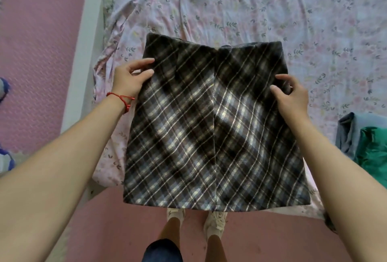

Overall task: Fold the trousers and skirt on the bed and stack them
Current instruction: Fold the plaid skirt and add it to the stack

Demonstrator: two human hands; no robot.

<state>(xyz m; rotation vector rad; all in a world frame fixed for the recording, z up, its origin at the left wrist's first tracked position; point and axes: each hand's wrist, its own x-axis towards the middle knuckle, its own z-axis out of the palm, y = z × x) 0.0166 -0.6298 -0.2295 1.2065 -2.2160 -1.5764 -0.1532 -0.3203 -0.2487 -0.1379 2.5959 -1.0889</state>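
Over the bed (272,10), both hands (130,79) (291,96) pinch the unfolded skirt (209,125) at its sides, clothes (364,142) heaped at the right edge, nothing stacked yet.

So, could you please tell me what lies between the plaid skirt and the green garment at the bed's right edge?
In the head view, the right forearm crosses there, over floral bedsheet between plaid skirt and green garment.

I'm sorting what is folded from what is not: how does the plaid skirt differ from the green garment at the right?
The skirt is dark plaid; the green garment is plain. The skirt is held spread flat, gripped at its sides by the left hand and right hand; the green garment lies bunched and untouched on the bed, beside grey cloth. The skirt shows whole; the green garment is cut off by the frame edge. Neither is folded yet.
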